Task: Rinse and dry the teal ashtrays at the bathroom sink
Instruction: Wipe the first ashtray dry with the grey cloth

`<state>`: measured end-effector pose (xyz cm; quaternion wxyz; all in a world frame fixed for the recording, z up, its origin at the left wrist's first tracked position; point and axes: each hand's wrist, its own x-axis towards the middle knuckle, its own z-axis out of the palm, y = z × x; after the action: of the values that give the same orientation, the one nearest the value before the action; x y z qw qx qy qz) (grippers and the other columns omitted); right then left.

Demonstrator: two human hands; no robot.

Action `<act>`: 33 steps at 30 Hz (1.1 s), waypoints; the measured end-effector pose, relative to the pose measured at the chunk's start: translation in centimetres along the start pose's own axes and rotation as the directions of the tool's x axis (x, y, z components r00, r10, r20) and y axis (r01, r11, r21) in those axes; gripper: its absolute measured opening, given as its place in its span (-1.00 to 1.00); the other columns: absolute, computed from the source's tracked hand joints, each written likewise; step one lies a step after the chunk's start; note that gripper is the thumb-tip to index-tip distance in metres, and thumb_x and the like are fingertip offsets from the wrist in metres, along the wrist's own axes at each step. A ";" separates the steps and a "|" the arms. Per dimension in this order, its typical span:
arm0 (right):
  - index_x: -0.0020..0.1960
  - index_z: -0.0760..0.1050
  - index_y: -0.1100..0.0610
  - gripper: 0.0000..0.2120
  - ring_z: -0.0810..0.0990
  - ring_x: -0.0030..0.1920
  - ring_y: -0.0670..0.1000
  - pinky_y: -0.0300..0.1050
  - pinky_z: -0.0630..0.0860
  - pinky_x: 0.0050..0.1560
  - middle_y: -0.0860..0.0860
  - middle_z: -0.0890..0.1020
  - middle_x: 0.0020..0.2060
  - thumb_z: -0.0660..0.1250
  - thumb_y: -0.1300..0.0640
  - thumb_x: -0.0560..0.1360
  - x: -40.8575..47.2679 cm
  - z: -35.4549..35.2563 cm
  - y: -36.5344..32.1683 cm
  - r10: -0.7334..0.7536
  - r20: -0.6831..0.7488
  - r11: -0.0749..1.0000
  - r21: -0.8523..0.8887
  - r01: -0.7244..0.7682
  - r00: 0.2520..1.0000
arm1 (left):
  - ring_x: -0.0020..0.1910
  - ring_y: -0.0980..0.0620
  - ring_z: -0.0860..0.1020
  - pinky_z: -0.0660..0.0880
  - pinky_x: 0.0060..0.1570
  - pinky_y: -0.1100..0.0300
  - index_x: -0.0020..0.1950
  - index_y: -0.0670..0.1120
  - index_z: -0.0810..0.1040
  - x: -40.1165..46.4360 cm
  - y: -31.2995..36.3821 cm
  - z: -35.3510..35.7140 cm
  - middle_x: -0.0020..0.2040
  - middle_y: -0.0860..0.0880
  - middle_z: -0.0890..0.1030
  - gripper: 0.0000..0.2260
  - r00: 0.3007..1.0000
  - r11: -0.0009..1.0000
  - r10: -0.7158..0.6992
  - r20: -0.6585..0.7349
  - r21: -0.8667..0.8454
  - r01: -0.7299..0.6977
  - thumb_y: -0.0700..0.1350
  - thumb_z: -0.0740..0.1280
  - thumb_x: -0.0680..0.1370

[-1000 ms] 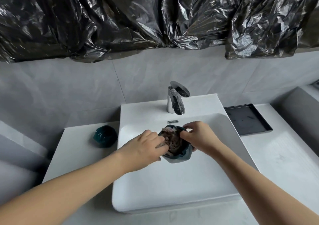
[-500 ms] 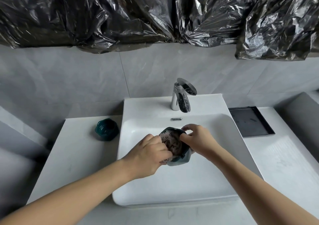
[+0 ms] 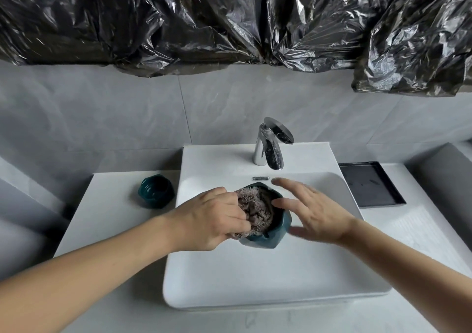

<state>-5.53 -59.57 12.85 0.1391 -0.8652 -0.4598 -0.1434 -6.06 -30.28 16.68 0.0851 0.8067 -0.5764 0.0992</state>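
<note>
A teal ashtray [image 3: 277,233] is over the white sink basin [image 3: 268,279], tilted toward me. A brownish-grey cloth [image 3: 254,211] is stuffed inside it. My left hand [image 3: 212,220] grips the cloth with curled fingers and presses it into the ashtray. My right hand [image 3: 310,209] is beside the ashtray's right side with fingers spread and straight, blurred with motion; its thumb lies at the rim. A second teal ashtray [image 3: 155,191] stands on the white counter left of the basin.
A chrome faucet [image 3: 270,145] stands at the back of the basin, no water running. A black tray [image 3: 371,184] lies on the counter to the right. Crumpled black plastic sheeting [image 3: 229,18] covers the wall above the grey tiles.
My right hand has let go of the ashtray's rim and opened its fingers. My left hand keeps the cloth pressed inside the ashtray.
</note>
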 end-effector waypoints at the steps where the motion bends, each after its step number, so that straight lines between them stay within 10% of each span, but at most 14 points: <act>1: 0.23 0.29 0.15 -0.60 0.43 0.37 0.25 0.16 0.42 0.32 0.28 0.36 0.39 0.39 0.13 0.49 0.9 0.0 0.4 -0.072 -0.075 0.997 -0.026 0.070 0.995 | -0.11 0.02 0.40 0.35 -0.09 0.16 -0.01 0.02 0.61 0.2 0.1 0.1 -0.12 0.13 0.61 -0.88 1.000 1.000 0.010 0.009 0.007 -0.010 -0.15 0.33 0.51; 4: -0.02 0.35 0.19 -0.95 0.44 0.38 0.23 0.21 0.42 0.31 0.27 0.51 0.31 0.21 0.22 0.58 2.6 -0.2 0.6 -0.265 -0.125 0.964 -0.026 0.264 0.956 | -0.12 0.02 0.39 0.35 -0.09 0.17 0.00 0.04 0.60 0.4 0.1 0.6 -0.09 0.13 0.60 -0.85 1.000 1.000 0.002 0.026 0.018 -0.002 -0.17 0.31 0.52; 14: -0.07 0.40 0.19 -0.91 0.59 0.20 0.17 0.02 0.52 0.20 0.15 0.65 0.01 0.28 0.19 0.56 1.5 1.5 -0.4 -0.236 -0.019 0.971 -0.035 0.235 0.972 | -0.23 0.09 0.33 0.39 -0.26 0.24 0.00 0.15 0.59 0.4 0.1 2.6 -0.15 0.16 0.58 -0.85 0.962 0.974 -0.199 0.189 -0.067 0.215 0.00 0.24 0.54; 20: -0.08 0.35 0.15 -0.87 0.62 0.09 0.18 0.06 0.58 0.01 0.10 0.57 -0.16 0.31 0.18 0.54 0.8 2.7 0.4 -0.160 0.003 0.984 -0.073 0.160 0.987 | -0.17 0.16 0.38 0.32 -0.20 0.24 -0.25 0.16 0.48 2.3 3.2 4.8 -0.30 0.18 0.48 -0.85 0.740 0.545 -0.594 0.316 -0.518 0.659 0.08 0.44 0.44; 33: -0.08 0.37 0.20 -0.79 0.61 0.09 0.25 0.13 0.49 0.20 0.21 0.62 -0.15 0.35 0.40 0.38 -3.0 6.2 7.4 -0.341 -0.149 0.934 -0.165 0.317 0.928 | -0.20 0.13 0.27 0.27 -0.21 0.31 -0.08 0.05 0.63 4.8 0.2 11.5 -0.23 0.16 0.58 -0.93 0.958 0.934 -0.281 -0.054 -0.244 0.260 -0.03 0.44 0.46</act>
<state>-0.22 -63.48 5.18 0.0928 -0.7671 -0.5737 -0.2717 -4.03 -37.60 6.82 0.2178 0.8574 -0.4632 0.0532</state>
